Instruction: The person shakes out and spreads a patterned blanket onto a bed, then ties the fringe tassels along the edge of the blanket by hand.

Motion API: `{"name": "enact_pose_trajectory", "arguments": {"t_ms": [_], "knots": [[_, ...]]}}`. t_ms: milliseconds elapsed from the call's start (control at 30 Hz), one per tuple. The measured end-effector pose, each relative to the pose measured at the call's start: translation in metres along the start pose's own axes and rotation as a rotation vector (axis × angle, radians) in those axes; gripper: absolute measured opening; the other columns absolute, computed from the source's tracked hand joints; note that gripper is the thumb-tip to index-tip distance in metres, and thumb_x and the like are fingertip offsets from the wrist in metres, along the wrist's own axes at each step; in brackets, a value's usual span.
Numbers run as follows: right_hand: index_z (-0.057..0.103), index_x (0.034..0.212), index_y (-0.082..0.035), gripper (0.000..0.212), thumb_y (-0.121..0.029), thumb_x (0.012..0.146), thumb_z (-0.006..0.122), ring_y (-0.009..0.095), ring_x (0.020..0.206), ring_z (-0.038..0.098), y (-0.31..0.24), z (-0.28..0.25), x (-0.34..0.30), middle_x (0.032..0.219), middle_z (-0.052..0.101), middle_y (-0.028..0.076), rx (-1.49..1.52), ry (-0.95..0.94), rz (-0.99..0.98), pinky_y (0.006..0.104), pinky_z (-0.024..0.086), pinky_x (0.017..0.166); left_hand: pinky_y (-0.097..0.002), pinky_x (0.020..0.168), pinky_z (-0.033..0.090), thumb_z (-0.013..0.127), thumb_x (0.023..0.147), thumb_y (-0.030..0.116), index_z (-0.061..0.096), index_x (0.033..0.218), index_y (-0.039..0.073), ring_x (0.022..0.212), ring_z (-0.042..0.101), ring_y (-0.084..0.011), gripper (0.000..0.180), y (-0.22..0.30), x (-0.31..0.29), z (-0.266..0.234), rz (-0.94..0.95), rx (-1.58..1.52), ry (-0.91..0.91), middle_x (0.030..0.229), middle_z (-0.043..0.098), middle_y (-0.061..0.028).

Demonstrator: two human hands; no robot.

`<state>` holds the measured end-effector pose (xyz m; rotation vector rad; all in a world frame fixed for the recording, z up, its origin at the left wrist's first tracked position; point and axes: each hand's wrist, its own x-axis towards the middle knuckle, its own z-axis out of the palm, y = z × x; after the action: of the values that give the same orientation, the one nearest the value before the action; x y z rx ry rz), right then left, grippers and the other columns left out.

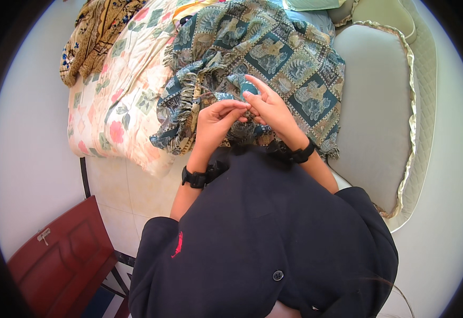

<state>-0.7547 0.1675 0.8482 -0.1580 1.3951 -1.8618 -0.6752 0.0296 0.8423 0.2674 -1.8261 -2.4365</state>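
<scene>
A green, grey and beige patterned throw blanket (273,58) with fringed edges lies bunched in front of me. Over its near edge my left hand (218,119) and my right hand (273,112) meet at the fingertips. My left thumb and fingers are pinched together on the fringe (247,129), though the fingertips mostly hide the strands. On the right hand, the index finger points up and the thumb sticks out, while the other fingers curl in at the same spot. Black straps circle both wrists.
A pale floral quilt (117,116) lies to the left, with a brown patterned cloth (96,40) beyond it. At the right is a grey cushion (374,106) with a ruffled border. A dark red panelled door (64,259) shows at the lower left.
</scene>
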Motion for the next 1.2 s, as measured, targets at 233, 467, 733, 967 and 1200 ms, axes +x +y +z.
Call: {"name": "enact_pose_trajectory", "arguments": {"t_ms": [233,467,733,967,1200], "knots": [[0.035,0.128,0.000,0.046,-0.018,0.090,0.051,0.005,0.053,0.040,-0.001,0.002,-0.006,0.066,0.047,0.000,-0.082,0.062,-0.144,0.0203,0.033,0.048,-0.0204,0.066,0.049,0.059,0.082,0.002,0.064,0.090,-0.002,0.074,0.063,-0.0093,0.011,0.008,0.003,0.009,0.123,0.514,0.103,0.083,0.067,-0.0068],[0.045,0.115,-0.002,0.029,-0.013,0.088,0.049,0.005,0.058,0.043,-0.005,0.001,-0.010,0.072,0.048,-0.001,0.071,0.014,-0.101,0.0191,0.034,0.052,-0.0222,0.074,0.048,0.059,0.083,0.002,0.058,0.098,-0.004,0.084,0.062,-0.0133,0.016,-0.002,0.007,-0.001,-0.044,0.115,-0.031,0.091,0.064,-0.0087],[0.051,0.107,-0.001,0.021,-0.010,0.088,0.047,0.004,0.060,0.045,-0.001,0.002,-0.010,0.074,0.050,-0.002,0.017,-0.006,-0.169,0.0187,0.036,0.055,-0.0222,0.076,0.048,0.064,0.076,-0.004,0.051,0.086,0.001,0.084,0.060,-0.0126,0.017,-0.004,0.010,-0.006,-0.173,-0.114,0.018,0.091,0.061,-0.0077],[0.054,0.103,0.000,0.019,-0.010,0.090,0.044,0.006,0.065,0.051,0.008,-0.013,-0.005,0.075,0.053,0.002,0.055,0.118,-0.240,0.0207,0.043,0.059,-0.0249,0.072,0.050,0.061,0.077,-0.006,0.043,0.074,0.005,0.081,0.061,-0.0151,0.022,0.000,0.012,-0.005,-0.029,-0.198,0.183,0.091,0.057,-0.0085],[0.054,0.104,0.001,0.021,-0.012,0.089,0.048,0.008,0.073,0.056,0.025,-0.017,-0.006,0.086,0.058,0.004,-0.166,0.172,-0.214,0.0219,0.045,0.066,-0.0234,0.066,0.053,0.063,0.075,-0.006,0.039,0.066,0.007,0.078,0.062,-0.0159,0.029,0.001,0.011,-0.005,-0.022,-0.274,0.321,0.091,0.056,-0.0104]]}}
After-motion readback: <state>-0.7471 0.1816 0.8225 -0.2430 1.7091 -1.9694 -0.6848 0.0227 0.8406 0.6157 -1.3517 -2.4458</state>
